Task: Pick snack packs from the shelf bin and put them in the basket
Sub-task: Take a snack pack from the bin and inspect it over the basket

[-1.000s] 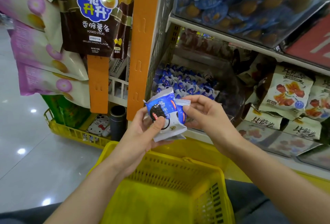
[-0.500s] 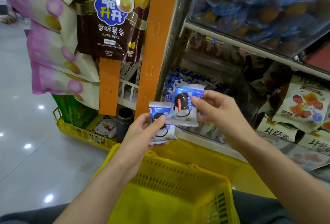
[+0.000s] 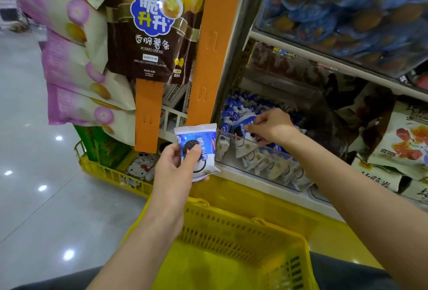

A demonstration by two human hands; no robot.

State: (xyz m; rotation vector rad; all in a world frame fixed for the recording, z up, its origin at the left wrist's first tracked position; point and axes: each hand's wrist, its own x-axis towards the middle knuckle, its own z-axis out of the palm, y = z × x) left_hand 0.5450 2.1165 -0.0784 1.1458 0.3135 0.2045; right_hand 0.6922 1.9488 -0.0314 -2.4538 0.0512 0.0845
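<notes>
Two hands are busy here. The left hand (image 3: 176,169) grips a blue-and-white cookie pack (image 3: 196,146) upright, with the thumb pressed across the front over the cookie picture and the other fingers wrapped behind it (there might be another pack tucked behind, can't tell). It's held above the far rim of the yellow basket (image 3: 231,218), just in front of the clear shelf bin (image 3: 228,161). The right hand (image 3: 272,127) reaches into that bin, fingers curled down and pinching the top of a second pack (image 3: 242,125), which sits on the pile of matching packs (image 3: 273,167). The basket sits low in front of the person, below the shelf edge. A brown potato sticks bag (image 3: 148,35) hangs left of the orange post (image 3: 215,35).
</notes>
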